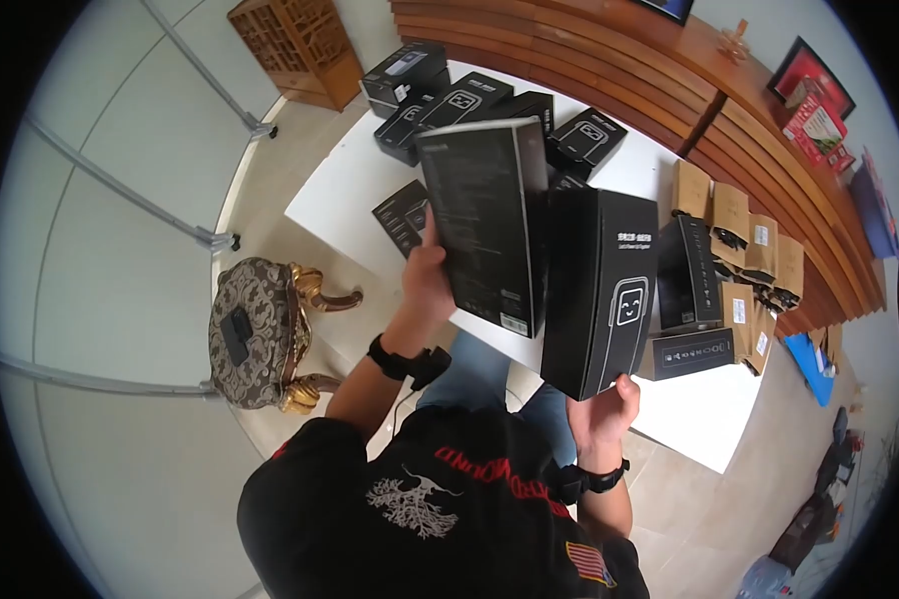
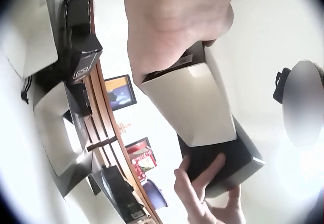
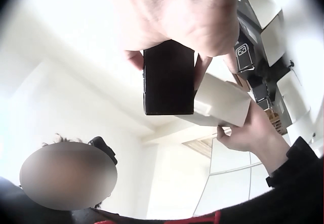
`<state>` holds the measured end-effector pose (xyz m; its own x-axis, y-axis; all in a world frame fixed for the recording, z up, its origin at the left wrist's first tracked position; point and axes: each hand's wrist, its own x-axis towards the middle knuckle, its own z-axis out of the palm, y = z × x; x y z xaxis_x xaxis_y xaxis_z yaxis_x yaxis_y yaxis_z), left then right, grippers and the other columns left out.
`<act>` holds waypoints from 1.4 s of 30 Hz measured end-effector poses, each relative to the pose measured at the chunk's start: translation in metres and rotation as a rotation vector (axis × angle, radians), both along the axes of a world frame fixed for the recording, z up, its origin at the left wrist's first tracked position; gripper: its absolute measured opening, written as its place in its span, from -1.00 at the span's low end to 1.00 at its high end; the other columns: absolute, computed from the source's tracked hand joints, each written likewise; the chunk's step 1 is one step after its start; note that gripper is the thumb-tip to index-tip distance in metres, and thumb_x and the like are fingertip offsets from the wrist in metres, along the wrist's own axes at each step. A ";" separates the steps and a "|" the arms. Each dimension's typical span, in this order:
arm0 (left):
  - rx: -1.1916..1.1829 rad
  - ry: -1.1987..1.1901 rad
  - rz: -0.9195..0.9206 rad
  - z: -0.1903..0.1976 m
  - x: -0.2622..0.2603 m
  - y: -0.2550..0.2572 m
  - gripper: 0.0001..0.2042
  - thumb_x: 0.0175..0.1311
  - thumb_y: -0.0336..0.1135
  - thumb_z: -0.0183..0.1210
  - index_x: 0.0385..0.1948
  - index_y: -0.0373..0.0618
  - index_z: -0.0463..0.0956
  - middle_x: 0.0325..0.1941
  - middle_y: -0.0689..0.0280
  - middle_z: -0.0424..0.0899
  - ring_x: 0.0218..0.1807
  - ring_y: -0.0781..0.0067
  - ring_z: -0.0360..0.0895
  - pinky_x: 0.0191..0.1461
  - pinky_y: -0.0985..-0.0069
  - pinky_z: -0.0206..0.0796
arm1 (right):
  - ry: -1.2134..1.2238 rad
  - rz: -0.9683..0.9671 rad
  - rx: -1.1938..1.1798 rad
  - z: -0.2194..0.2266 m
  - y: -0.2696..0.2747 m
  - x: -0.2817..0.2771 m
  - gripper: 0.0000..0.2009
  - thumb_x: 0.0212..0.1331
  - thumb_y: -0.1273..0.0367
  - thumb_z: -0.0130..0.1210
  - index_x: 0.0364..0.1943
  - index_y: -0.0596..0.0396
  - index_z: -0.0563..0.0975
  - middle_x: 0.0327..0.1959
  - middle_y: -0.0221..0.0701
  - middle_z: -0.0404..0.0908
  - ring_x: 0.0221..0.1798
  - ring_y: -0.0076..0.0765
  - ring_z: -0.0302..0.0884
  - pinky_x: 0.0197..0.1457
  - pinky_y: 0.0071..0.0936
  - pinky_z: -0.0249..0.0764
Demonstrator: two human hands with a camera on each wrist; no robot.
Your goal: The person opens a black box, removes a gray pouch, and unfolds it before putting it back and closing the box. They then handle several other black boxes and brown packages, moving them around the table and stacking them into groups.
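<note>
In the head view my left hand (image 1: 428, 285) grips a black box (image 1: 484, 225) by its side, its printed face toward me. A cream-coloured face (image 2: 190, 105) of that box shows in the left wrist view. My right hand (image 1: 599, 414) holds a second black box (image 1: 609, 290) from below, with the thumb at its lower edge. This one bears a white smiling-screen drawing and a line of lettering. Both boxes are held upright side by side over the table's near edge. The right wrist view shows the plain dark end (image 3: 169, 79) of the right box between my fingers.
More black boxes (image 1: 469, 100) stand and lie on the white table (image 1: 345, 190). Brown paper packets (image 1: 729, 215) crowd its right side, beside further black boxes (image 1: 689, 270). A patterned stool (image 1: 255, 299) with a small dark object stands left. Behind runs a wooden cabinet (image 1: 589, 70).
</note>
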<state>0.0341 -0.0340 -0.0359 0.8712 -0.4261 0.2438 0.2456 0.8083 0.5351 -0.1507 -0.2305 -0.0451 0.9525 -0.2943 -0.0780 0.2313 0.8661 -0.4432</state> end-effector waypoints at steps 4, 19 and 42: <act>0.032 -0.048 -0.067 -0.019 -0.001 -0.042 -0.28 0.11 -0.36 -0.03 0.43 -0.16 0.00 0.43 0.15 0.24 0.44 0.21 0.20 0.48 0.28 0.03 | -0.108 -0.071 -0.019 0.002 -0.011 0.003 -0.39 0.05 0.21 0.12 0.25 0.11 0.37 0.19 -0.30 0.52 0.28 -0.19 0.41 0.36 -0.21 0.32; 0.305 0.182 -0.166 -0.026 0.007 -0.095 -0.43 0.39 -0.01 0.00 0.35 0.03 0.07 0.22 0.17 0.40 0.20 0.30 0.43 0.25 0.33 0.32 | -0.311 -0.098 -1.280 0.036 -0.038 0.027 -0.14 -0.35 0.32 0.29 0.29 0.19 0.34 0.28 -0.02 0.32 0.35 0.03 0.29 0.40 -0.24 0.15; 0.119 0.246 0.178 0.029 0.000 -0.092 -0.39 0.25 0.21 -0.02 0.09 -0.16 0.43 0.01 0.21 0.60 0.04 0.30 0.55 0.16 0.42 0.36 | 0.077 0.097 -0.056 -0.015 -0.004 -0.044 -0.46 0.23 0.23 0.18 0.26 0.11 0.32 0.21 -0.28 0.48 0.26 -0.22 0.44 0.37 -0.24 0.34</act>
<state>0.0338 -0.1264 -0.0069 0.9612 -0.2746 -0.0256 0.2397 0.7856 0.5704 -0.1948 -0.2343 -0.0603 0.9685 -0.2073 -0.1383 0.1112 0.8561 -0.5047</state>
